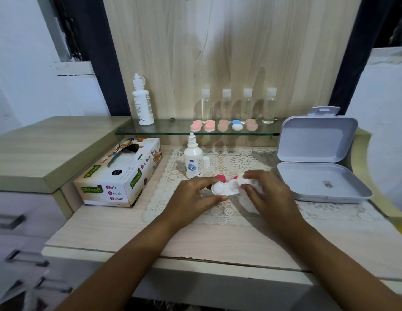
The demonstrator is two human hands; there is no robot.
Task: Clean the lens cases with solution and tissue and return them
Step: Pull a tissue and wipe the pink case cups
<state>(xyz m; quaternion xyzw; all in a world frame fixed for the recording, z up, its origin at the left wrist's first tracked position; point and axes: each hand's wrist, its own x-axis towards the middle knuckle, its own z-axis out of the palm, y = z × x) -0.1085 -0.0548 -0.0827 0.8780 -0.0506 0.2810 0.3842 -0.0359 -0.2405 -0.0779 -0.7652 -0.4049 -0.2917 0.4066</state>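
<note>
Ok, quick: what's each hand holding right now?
Left hand: holding the white lens case by its left end.
Right hand: pinching a wad of tissue against the case's right end.

On my feed, a pale wooden desk point(195, 239), wood-grain panel point(240, 52) rising behind the desk, glass shelf point(171, 129) just above the desk's back edge, dark posts point(99, 52) behind the desk's corners, white wall point(23, 75) beyond, raised cabinet point(49, 149) adjoining the desk's left side, handled drawers point(27, 209) lower left of the desk.
</note>
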